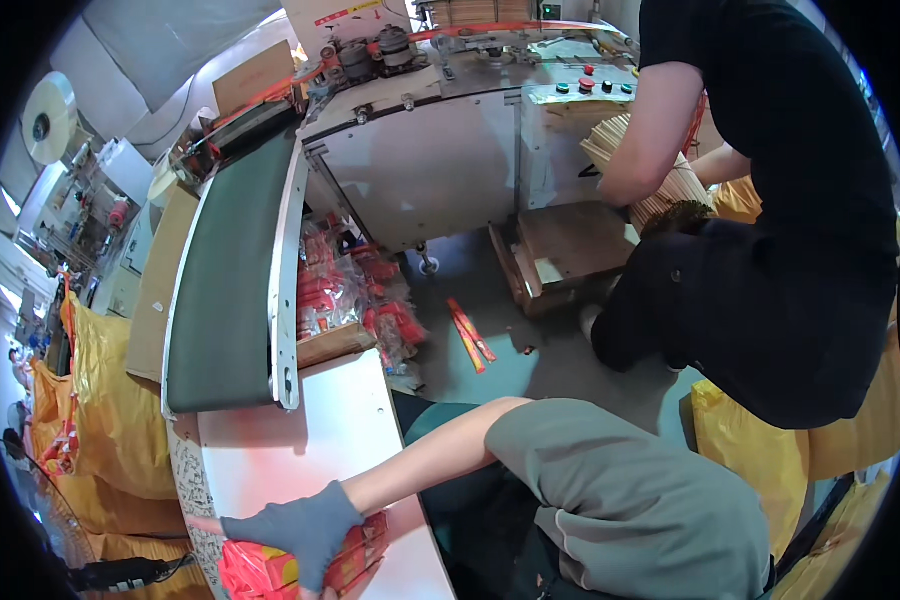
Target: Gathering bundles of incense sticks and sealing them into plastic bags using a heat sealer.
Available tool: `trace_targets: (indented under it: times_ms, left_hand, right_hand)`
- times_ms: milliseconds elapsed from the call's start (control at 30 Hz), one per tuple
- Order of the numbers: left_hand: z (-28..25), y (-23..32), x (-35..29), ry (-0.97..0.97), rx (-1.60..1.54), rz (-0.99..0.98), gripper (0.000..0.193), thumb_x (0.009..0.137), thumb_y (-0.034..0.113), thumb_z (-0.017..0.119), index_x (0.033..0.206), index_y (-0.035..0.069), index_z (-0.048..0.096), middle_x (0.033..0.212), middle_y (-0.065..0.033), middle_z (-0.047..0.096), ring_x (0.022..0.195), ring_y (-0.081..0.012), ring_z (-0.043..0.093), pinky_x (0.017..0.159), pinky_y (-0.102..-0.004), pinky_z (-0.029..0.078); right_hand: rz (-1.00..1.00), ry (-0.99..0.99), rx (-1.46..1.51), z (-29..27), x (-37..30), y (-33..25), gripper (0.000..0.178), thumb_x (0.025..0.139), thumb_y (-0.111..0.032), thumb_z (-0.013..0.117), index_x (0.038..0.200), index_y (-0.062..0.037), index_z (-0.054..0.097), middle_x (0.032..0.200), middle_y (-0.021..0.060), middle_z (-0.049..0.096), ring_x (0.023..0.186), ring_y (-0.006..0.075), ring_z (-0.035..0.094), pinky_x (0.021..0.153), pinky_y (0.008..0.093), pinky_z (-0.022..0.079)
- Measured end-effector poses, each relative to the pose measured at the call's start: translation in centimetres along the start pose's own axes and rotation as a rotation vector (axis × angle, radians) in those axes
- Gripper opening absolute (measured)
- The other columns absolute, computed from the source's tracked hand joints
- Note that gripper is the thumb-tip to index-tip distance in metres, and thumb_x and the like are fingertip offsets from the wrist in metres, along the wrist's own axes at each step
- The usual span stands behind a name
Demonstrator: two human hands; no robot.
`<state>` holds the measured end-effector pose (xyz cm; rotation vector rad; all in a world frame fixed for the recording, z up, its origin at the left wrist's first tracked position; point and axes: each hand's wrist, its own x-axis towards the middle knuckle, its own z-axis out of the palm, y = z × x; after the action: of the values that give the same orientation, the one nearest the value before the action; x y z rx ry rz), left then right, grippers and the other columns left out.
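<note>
My right hand [305, 527], in a grey glove with bare fingertips, reaches in from the lower right. Its fingers spread across a bundle of red and yellow packets [260, 570] on the white tabletop [300, 460] and grip it. Part of the bundle shows past the wrist, and the glove hides its middle. The bundle lies at the table's near end, cut off by the lower edge of the picture. My left hand is out of sight.
A green conveyor belt [235, 270] ends above the table. Beside it, red packets fill a box [335, 345]; two red strips [470, 335] lie on the floor. At right, a co-worker in black [770, 180] bends over a bundle of thin sticks [670, 195]. Yellow sacks [120, 400] stand left.
</note>
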<state>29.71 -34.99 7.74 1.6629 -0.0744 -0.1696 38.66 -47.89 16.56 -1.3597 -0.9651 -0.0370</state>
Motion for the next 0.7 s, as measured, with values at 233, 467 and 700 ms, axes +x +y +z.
trace_targets:
  times_ms: [233,467,700]
  left_hand:
    - [1.6,-3.1,-1.8,-0.085,-0.104,-0.091,0.059,0.086,0.025,0.063,0.133,0.003,0.035,0.127,-0.0140,0.047,0.109,-0.0248,0.050,0.089,-0.0378,0.046]
    - [-0.5,-1.6,-7.5,0.106,-0.296,-0.174,0.065,0.084,0.022,0.064,0.138,0.003,0.032,0.128,-0.0116,0.046,0.115,-0.0227,0.049,0.093,-0.0364,0.046]
    - [0.7,-3.2,-6.2,0.027,-0.436,-0.161,0.043,0.088,0.023,0.063,0.123,0.003,0.048,0.110,-0.0039,0.055,0.103,-0.0132,0.053,0.088,-0.0293,0.046]
  right_hand:
    - [0.365,0.069,0.373,1.6,-4.1,-7.5,0.118,0.068,-0.038,0.075,0.148,-0.0153,-0.008,0.126,0.0221,0.048,0.112,0.0311,0.053,0.098,0.0358,0.038]
    - [0.643,0.196,0.190,4.8,-12.6,0.1,0.087,0.071,-0.050,0.071,0.138,-0.0080,0.034,0.124,0.0207,0.048,0.116,0.0327,0.049,0.099,0.0399,0.039]
    - [0.656,-0.438,0.332,0.6,-6.2,3.4,0.053,0.076,-0.029,0.075,0.117,0.0020,0.059,0.102,0.0082,0.063,0.092,0.0128,0.057,0.083,0.0280,0.045]
